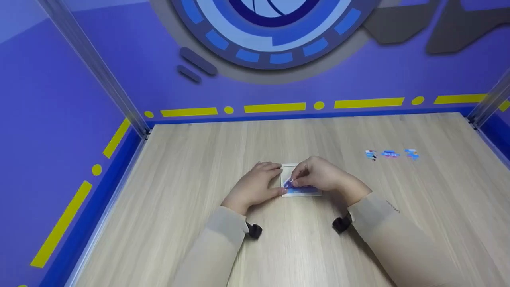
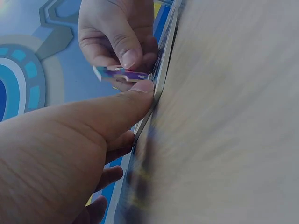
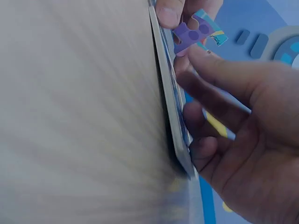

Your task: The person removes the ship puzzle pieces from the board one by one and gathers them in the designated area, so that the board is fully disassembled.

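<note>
A small white puzzle tray [image 1: 305, 192] lies flat at the middle of the wooden table. My left hand [image 1: 269, 180] grips its left edge, thumb at the near corner and forefinger at the far one. In the left wrist view the left thumb [image 2: 133, 99] presses against the tray's rim [image 2: 162, 70]. My right hand [image 1: 314, 175] pinches a purple and blue puzzle piece [image 1: 288, 183] just above the tray's left part. The right wrist view shows the piece [image 3: 198, 31] tilted beside the tray [image 3: 171, 109]. Much of the tray's picture is hidden under the right hand.
Three loose puzzle pieces [image 1: 390, 154] lie in a row on the wooden table [image 1: 191, 159] to the right. Purple walls with yellow stripes [image 1: 275, 107] close off the back and both sides. A metal post [image 1: 91, 59] stands at the back left corner.
</note>
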{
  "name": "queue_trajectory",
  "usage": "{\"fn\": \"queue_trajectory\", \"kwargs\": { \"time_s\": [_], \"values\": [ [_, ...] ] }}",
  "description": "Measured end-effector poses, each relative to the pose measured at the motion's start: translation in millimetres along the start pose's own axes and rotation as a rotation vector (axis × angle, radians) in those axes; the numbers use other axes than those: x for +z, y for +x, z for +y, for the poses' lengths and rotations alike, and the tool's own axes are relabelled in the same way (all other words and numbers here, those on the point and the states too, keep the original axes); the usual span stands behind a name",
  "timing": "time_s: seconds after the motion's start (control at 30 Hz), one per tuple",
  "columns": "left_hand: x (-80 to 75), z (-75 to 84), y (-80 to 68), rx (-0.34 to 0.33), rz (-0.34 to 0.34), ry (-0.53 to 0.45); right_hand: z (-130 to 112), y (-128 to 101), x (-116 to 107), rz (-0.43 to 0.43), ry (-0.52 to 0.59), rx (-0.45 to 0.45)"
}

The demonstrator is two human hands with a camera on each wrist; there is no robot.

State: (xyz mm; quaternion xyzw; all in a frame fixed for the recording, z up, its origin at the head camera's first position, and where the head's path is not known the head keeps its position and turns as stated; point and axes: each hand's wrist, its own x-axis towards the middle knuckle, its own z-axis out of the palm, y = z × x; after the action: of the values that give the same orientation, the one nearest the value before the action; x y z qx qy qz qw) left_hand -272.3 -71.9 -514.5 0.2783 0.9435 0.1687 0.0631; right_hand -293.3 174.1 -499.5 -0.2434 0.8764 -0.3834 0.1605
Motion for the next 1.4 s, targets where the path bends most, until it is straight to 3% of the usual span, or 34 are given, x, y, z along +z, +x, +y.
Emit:
{"fn": "queue_trajectory", "kwargs": {
  "time_s": [0.13,0.4,0.67,0.9,1.07,1.4],
  "values": [
    [-0.2,0.1,1.2,0.003,-0.001,-0.003,3,0,-2,0.035,0.064,0.029],
    [-0.6,0.1,2.6,0.004,-0.001,0.008,9,0,-7,0.146,0.316,0.050],
    [0.3,0.0,2.1,-0.007,-0.013,-0.001,14,-2,-12,0.168,0.424,0.109],
    [-0.3,-0.6,2.3,0.002,-0.003,-0.003,8,-10,-27,0.248,0.472,0.162],
    [2.6,-1.0,0.0,0.003,-0.006,-0.007,10,-22,-42,0.320,0.519,0.229],
    [1.9,-1.7,0.0,-0.004,0.004,-0.012,28,-65,-80,0.515,0.620,0.254]
  ]
}}
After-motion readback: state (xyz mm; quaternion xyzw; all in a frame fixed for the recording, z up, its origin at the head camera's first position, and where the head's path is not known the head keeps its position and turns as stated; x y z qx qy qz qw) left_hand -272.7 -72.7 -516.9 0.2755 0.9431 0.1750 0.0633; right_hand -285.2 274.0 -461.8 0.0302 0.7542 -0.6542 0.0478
